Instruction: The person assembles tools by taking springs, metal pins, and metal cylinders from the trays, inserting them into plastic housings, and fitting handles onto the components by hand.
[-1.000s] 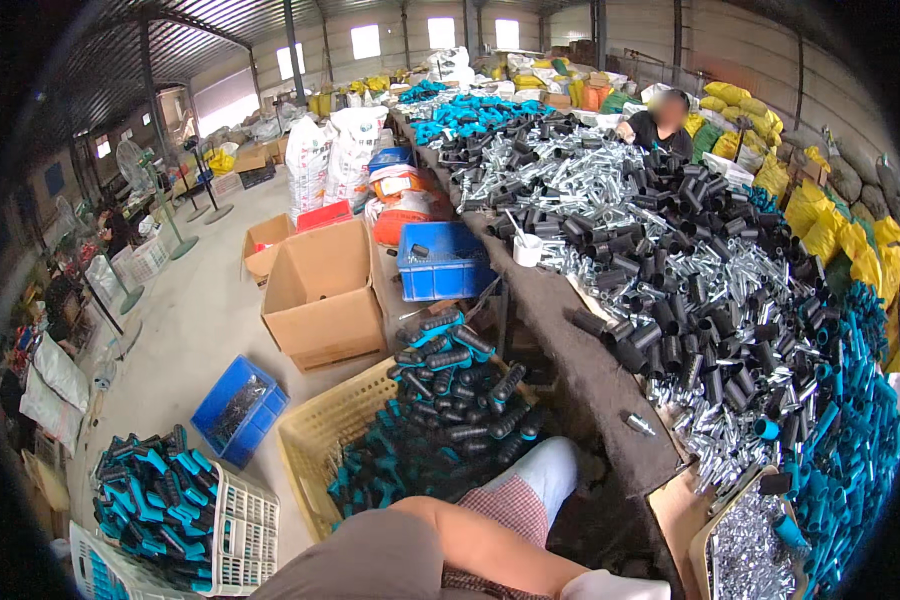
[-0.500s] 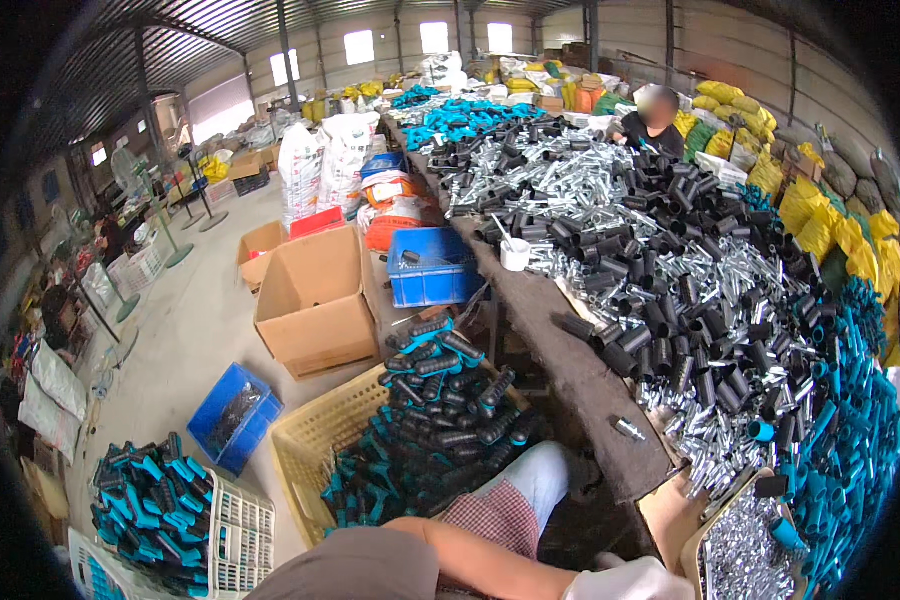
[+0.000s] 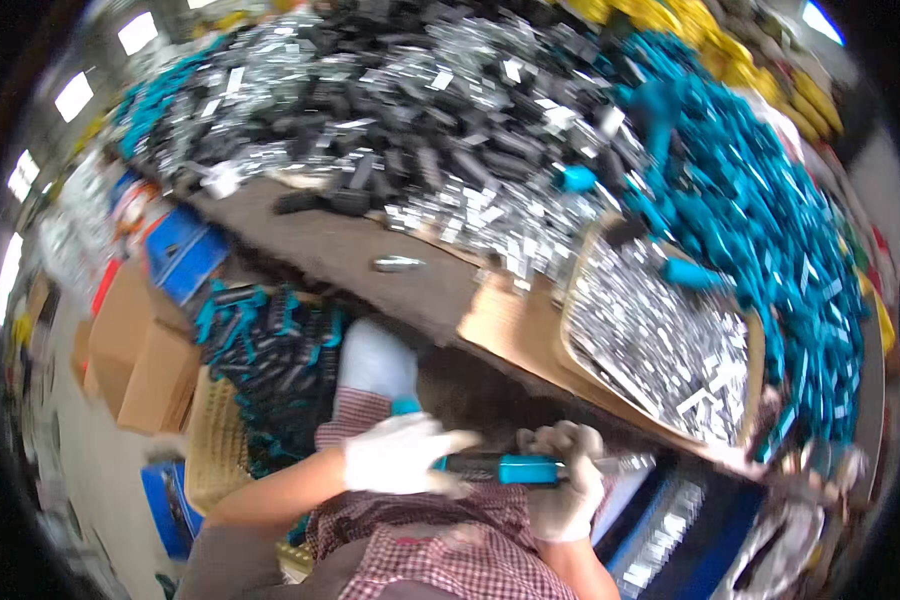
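Observation:
A black-and-teal tool handle (image 3: 528, 470) lies across my lap, a bare metal piece (image 3: 625, 463) sticking out at its right. My right hand (image 3: 568, 490), in a white glove, closes around it beside the teal collar. At the other end, the white-gloved fingers of my left hand (image 3: 398, 455) reach around the black grip; motion blur softens them. A small teal part (image 3: 405, 406) shows just above the left hand. Past my knee, a cream crate (image 3: 217, 425) holds a heap of black-and-teal handles (image 3: 280, 375).
Ahead, the bench (image 3: 340, 235) carries piled black sleeves (image 3: 420, 150), metal pieces (image 3: 495, 220) and teal tubes (image 3: 740, 190). A tray of small metal parts (image 3: 660, 330) sits at its near edge beside cardboard (image 3: 515, 320). A carton (image 3: 140, 345) and blue bins (image 3: 185, 255) stand left; a dark blue container (image 3: 685, 530) is right.
My view has swung down and to the right. Both hands are now over my lap with the handle; before, only one gloved hand showed at the lower edge.

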Demonstrator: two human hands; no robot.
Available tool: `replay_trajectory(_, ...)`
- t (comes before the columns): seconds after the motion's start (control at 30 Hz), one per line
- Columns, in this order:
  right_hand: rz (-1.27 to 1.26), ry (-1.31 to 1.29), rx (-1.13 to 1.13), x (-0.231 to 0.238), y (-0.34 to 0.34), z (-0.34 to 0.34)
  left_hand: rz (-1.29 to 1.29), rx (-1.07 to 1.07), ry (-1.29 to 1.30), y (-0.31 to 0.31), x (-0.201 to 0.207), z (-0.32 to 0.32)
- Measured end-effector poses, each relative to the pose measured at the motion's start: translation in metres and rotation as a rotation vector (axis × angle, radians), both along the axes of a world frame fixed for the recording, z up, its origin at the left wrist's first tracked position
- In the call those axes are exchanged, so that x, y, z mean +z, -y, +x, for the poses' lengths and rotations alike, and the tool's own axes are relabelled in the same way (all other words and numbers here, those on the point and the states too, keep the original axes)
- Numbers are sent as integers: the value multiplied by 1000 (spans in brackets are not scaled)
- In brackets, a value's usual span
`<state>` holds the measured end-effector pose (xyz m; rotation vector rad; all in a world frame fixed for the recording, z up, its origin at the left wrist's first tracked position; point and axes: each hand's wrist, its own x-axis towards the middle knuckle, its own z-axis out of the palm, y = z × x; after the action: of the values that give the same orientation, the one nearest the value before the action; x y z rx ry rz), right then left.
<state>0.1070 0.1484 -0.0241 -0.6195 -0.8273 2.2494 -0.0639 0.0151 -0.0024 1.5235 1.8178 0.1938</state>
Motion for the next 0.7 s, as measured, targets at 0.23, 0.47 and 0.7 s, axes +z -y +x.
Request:
replay_trajectory(0.23, -577, 112, -53, -244, -44, -8, 105, 299, 773, 53, -50, 8)
replay_trajectory(0.47, 1020, 1107, 401, -306, -29, -79, -291, 229, 366, 4, -87, 19)
replay_trajectory(0.7, 1043, 1181, 436, -300, -47, -71, -70, 333, 270, -14, -98, 20)
